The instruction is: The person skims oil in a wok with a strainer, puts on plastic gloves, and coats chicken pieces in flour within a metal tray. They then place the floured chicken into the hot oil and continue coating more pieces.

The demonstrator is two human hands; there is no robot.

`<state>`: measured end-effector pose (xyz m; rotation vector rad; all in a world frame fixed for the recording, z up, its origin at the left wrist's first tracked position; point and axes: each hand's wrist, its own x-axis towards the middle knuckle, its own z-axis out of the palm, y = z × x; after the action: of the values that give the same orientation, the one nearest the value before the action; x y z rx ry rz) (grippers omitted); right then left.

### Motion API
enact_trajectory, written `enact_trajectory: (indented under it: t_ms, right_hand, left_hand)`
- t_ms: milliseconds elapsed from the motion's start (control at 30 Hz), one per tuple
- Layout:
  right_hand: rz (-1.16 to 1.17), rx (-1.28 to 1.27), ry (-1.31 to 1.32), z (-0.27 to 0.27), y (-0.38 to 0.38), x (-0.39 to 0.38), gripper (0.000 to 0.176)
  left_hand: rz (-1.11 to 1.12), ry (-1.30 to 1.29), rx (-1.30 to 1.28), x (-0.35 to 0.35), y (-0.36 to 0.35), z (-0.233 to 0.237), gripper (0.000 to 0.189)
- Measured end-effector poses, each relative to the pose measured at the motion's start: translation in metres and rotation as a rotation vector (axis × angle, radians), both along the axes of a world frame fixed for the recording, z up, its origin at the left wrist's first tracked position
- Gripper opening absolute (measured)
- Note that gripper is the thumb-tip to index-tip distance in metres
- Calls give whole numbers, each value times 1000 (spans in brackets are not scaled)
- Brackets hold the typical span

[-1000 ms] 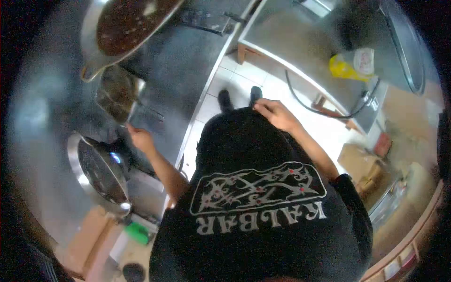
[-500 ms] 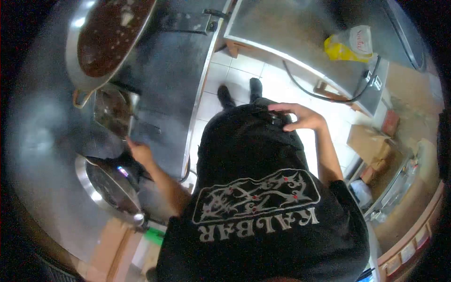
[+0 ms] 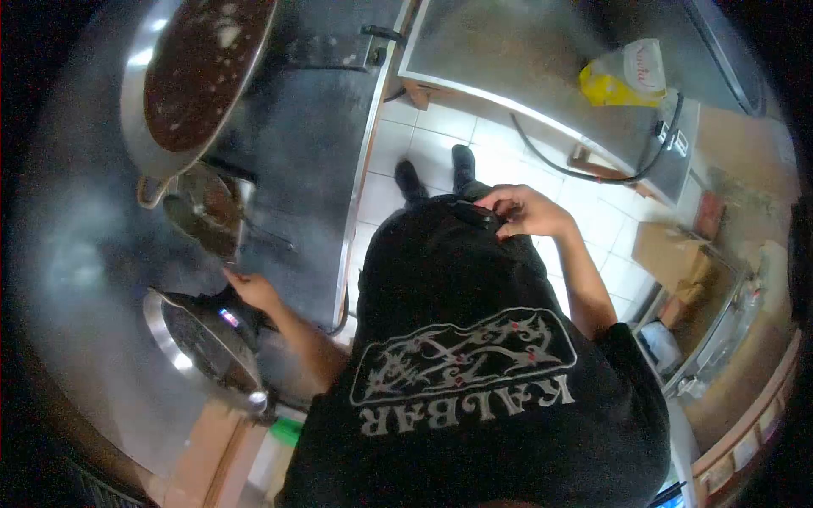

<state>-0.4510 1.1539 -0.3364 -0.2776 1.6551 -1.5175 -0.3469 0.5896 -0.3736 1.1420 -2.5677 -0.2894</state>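
Note:
My left hand (image 3: 254, 290) reaches over the dark metal counter with its fingers pinched together. Whatever is between them, if anything, is too small to make out. Just beyond its fingertips, a square metal tray (image 3: 248, 190) holds ladle-like utensils (image 3: 190, 218). A wide metal pan (image 3: 174, 351) with dark contents lies near my left forearm. At my waist, my right hand (image 3: 532, 210) curls its fingers on the hem of my black shirt (image 3: 449, 279), beside a small dark item (image 3: 474, 213) that I cannot identify.
A large metal pan (image 3: 134, 93) of brown liquid with pale bits stands at upper left. Across the tiled floor (image 3: 445, 127) is a metal table (image 3: 508, 59) with a yellow and white bag (image 3: 631, 76) and a black cable (image 3: 610, 179). Cardboard boxes (image 3: 669, 254) lie at right.
My right hand has shifted slightly left, and its spread fingers have curled in at the shirt hem. My left hand has moved a little toward my body, away from the tray.

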Motion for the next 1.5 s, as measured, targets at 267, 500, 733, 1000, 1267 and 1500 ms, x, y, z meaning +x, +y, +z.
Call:
enact_trajectory:
  t_ms: [267, 500, 733, 1000, 1267, 1500]
  right_hand:
    - [-8, -259, -135, -36, 13, -2, 73]
    - [-789, -267, -383, -116, 52, 9, 73]
    - [118, 860, -123, -291, 131, 106, 55]
    - [-552, 402, -502, -254, 98, 53, 33]
    - [-734, 373, -314, -238, 94, 82, 36]
    - [-681, 133, -217, -373, 129, 229, 31]
  left_hand:
    - [-24, -91, 41, -9, -7, 6, 54]
    - [-128, 116, -198, -1, -17, -5, 50]
    - [-97, 460, -331, -78, -22, 115, 44]
    - [-324, -99, -267, -210, -79, 168, 45]
    - [-483, -489, -170, -224, -135, 152, 45]
    - [-759, -343, 123, -216, -82, 139, 55]
